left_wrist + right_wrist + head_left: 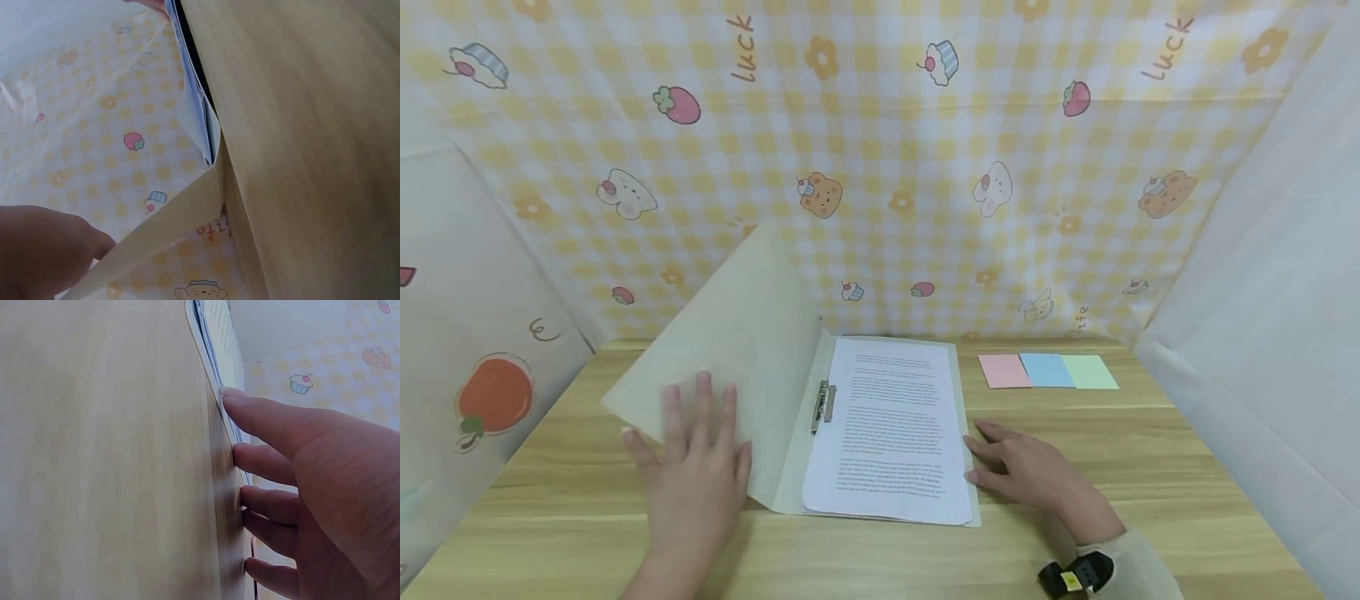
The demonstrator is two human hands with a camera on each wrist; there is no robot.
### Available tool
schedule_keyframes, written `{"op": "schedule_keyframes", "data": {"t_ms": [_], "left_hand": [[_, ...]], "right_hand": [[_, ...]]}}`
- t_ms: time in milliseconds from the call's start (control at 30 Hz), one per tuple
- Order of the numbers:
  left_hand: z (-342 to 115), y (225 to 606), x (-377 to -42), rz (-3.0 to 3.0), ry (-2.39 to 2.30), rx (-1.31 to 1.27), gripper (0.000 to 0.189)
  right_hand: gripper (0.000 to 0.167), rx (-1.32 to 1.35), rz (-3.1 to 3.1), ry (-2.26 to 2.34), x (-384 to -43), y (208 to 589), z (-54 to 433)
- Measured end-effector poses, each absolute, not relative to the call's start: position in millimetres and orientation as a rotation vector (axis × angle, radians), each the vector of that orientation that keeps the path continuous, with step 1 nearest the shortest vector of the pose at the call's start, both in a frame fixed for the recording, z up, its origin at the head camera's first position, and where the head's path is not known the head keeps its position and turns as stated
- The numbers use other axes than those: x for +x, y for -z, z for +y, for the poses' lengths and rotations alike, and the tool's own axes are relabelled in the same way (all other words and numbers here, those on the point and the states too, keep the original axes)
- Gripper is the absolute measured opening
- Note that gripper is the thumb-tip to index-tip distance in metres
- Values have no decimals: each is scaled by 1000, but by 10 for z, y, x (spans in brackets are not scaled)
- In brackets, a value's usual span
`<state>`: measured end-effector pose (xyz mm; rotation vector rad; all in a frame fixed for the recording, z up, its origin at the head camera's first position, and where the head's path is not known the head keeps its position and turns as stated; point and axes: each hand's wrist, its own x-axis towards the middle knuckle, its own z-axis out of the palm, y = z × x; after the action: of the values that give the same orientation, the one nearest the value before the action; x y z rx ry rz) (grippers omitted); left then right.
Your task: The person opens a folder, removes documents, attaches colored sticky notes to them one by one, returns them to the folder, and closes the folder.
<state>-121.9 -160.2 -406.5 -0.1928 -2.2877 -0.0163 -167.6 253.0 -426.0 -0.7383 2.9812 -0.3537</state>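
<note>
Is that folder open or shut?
The folder is open: its cover slants upward by the left hand, leaving the printed pages exposed.

Head view: light was bright, even and diffuse; curtain (880, 125) was clear in pattern; soft shadows fell on the table (917, 562) beside the left hand (696, 492) and under the right wrist; print on the page (887, 417) was too small and soft to read. Left wrist view: dimmer, hazy; left hand was dark, table grain smeared, upper left corner pale. Right wrist view: muted; right hand (325, 475) was shaded, table grain blurred, curtain faded.
</note>
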Motion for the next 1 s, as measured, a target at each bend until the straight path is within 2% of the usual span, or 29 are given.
{"op": "schedule_keyframes", "data": {"t_ms": [300,1000], "left_hand": [[-1766,4026,-1123,-2682,-34,14,82],[-2038,4215,-1042,-2890,156,150,81]], "right_hand": [[58,-744,2988,361,-1674,4261,2539],[55,-712,3008,334,-1674,4272,2522]]}}
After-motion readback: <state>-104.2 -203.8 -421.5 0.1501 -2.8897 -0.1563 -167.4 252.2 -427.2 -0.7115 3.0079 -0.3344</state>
